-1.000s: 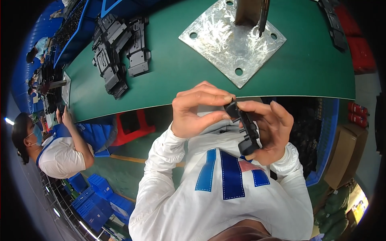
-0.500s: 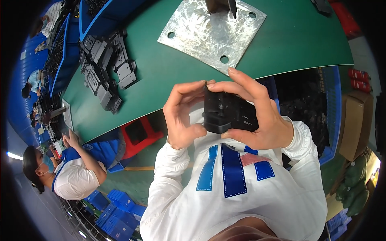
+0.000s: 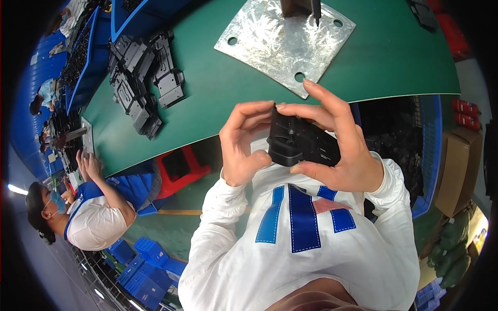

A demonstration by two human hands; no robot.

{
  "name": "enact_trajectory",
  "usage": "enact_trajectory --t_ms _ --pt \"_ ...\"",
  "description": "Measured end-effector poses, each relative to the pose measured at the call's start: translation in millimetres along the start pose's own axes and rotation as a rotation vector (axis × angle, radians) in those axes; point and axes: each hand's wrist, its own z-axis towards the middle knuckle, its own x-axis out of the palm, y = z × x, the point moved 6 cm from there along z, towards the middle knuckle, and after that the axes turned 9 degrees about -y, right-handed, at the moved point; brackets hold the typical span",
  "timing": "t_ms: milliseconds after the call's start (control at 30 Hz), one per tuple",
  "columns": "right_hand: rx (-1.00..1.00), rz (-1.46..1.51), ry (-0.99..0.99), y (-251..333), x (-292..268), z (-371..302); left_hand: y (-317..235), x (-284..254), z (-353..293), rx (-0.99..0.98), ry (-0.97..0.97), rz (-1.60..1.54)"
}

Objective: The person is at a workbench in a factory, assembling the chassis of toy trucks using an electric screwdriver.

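Note:
Between my two hands, just off the table's near edge, is a black moulded plastic part [image 3: 303, 141] with a stepped block on its near left side. My right hand [image 3: 345, 142] grips its right part, thumb below and fingers across the far side, the index finger raised. At its left end my left hand [image 3: 244, 142] has fingertips against the far corner and the thumb beside the near corner. Beyond my hands a square metal plate [image 3: 270, 49] with corner holes lies on the green table [image 3: 199, 78]. A dark upright piece and a thin black tip [image 3: 316, 13] stand over it.
Several similar black parts [image 3: 137, 111] lie piled on the table's left. Blue bins [image 3: 88, 67] of black pieces stand beyond. A blue crate [image 3: 434, 150] with dark parts is at my right, near a cardboard box [image 3: 459, 168]. A masked co-worker [image 3: 98, 220] sits left by a red stool [image 3: 181, 171].
My hands and the black part have shifted slightly right and up in the picture. The whole scene has moved right with the view. The grip looks much the same.

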Motion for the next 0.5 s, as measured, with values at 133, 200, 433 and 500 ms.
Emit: enact_trajectory --t_ms 133,200,433,500 --pt "-0.021 0.055 -0.013 -2.1 4.5 0.1 -6.0 1.1 0.8 0.007 -0.055 0.015" --pt "-0.036 0.070 -0.043 -1.0 4.6 2.9 -9.1 -0.6 1.2 0.024 -0.027 0.041" --pt "0.046 0.132 -0.040 -4.4 25.4 13.0 -21.2 -14.5 -5.8 -0.013 -0.098 -0.084" --pt "0.121 0.135 -0.112 -6.8 33.8 20.0 -16.7 -17.0 -8.4 -0.078 -0.056 -0.059"
